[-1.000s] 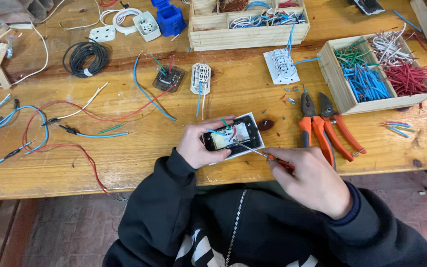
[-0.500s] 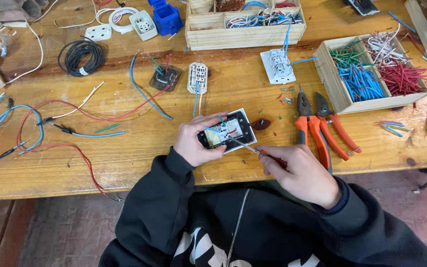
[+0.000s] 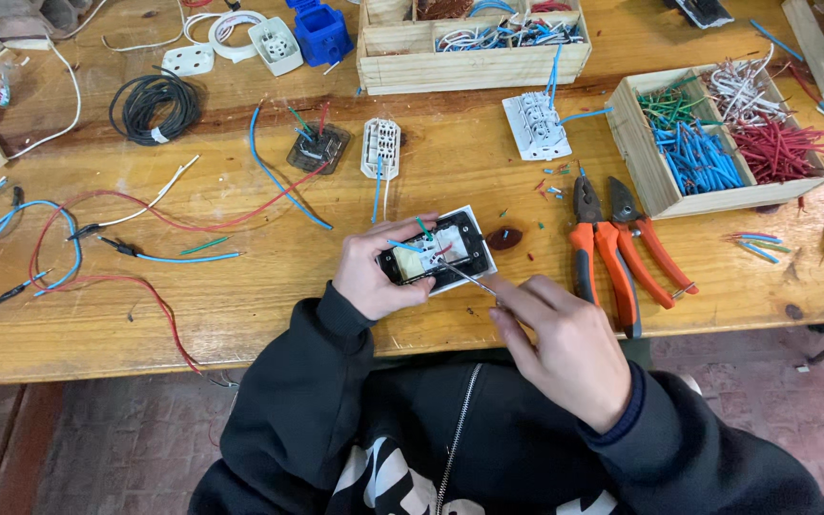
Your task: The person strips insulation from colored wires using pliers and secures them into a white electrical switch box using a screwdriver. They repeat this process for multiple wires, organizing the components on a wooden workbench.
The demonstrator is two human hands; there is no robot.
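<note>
Switch module [image 3: 431,253] above desk [image 3: 240,286] edge, clamped in our left hand [image 3: 369,277]; right hand [image 3: 565,343] pinches screwdriver [image 3: 464,277], tip at terminal. We judge screw-tightening underway; next needs steady, aligned turning.

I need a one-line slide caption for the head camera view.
Left hand holds a switch module while right hand works a thin screwdriver into it.

Left hand [image 3: 374,277] curled in a grip, right hand [image 3: 565,348] pinching.
</note>
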